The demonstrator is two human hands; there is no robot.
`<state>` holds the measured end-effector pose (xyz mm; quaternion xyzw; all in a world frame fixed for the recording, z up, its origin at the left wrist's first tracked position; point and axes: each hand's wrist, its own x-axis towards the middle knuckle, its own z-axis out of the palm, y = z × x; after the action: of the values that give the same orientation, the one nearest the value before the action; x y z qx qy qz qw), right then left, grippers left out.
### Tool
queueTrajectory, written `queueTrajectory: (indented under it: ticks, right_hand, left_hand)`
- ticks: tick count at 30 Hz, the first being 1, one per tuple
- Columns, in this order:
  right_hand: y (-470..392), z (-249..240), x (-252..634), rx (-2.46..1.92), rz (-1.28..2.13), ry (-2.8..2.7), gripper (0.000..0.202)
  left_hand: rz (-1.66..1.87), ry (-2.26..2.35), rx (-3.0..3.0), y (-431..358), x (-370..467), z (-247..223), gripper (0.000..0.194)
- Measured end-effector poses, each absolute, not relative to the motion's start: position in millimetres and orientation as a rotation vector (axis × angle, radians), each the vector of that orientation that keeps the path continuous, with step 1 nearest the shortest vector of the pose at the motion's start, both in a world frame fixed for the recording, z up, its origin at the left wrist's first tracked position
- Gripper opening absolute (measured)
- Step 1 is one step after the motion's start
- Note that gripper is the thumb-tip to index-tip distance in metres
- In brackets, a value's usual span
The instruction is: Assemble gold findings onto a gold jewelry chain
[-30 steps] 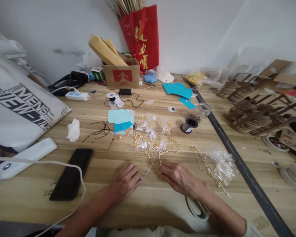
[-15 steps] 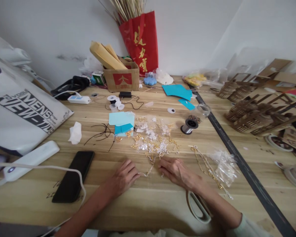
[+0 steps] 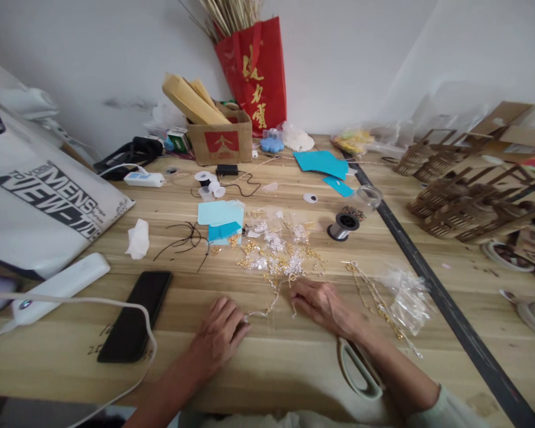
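Observation:
A thin, sparkling chain (image 3: 274,298) lies bent on the table between my hands. My left hand (image 3: 220,330) rests on the wood with curled fingers, pinching the chain's left end at thumb and forefinger. My right hand (image 3: 317,303) is closed at the other side, its fingertips pressed together on the chain near a small gold ring; a short length dangles below them. Just beyond my hands spreads a pile of clear and gold beads (image 3: 276,261). Close under my right forearm lie pale-handled scissors (image 3: 359,377), their blades hidden by the arm.
Finished-looking gold chains (image 3: 378,303) and clear plastic bags (image 3: 405,300) lie right of my right hand. A wire spool (image 3: 342,227) stands behind them. To the left are a black phone (image 3: 136,315), a white cable and a power strip (image 3: 62,288). Blue cards (image 3: 220,214) lie past the beads.
My left hand has moved a little left and toward me, drawing the chain's end along. My right hand has shifted slightly to the right, showing more of the dangling length.

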<state>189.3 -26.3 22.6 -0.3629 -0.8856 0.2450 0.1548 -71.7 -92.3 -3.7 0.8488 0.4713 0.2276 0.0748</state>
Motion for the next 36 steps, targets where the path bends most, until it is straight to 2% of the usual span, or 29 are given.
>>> queueTrajectory:
  ticks: [12, 19, 24, 28, 36]
  right_hand:
    - [-22, 19, 197, -1.090, 0.714, -2.509, 0.017]
    - [-21, 20, 198, -1.103, 0.745, -2.516, 0.016]
    - [-20, 17, 198, -1.095, 0.722, -2.481, 0.017]
    - [-18, 15, 201, -1.093, 0.729, -2.434, 0.017]
    - [-16, 19, 204, -1.141, 0.796, -2.370, 0.013]
  left_hand:
    - [0.533, 1.281, 2.614, -86, -96, -1, 0.027]
    - [0.261, 1.206, 2.524, -75, -116, 22, 0.019]
    - [0.292, 1.179, 2.532, -70, -83, 37, 0.003]
    - [0.417, 1.005, 2.735, -63, -49, 25, 0.026]
    - [0.188, 0.936, 2.930, -61, -48, -2, 0.062]
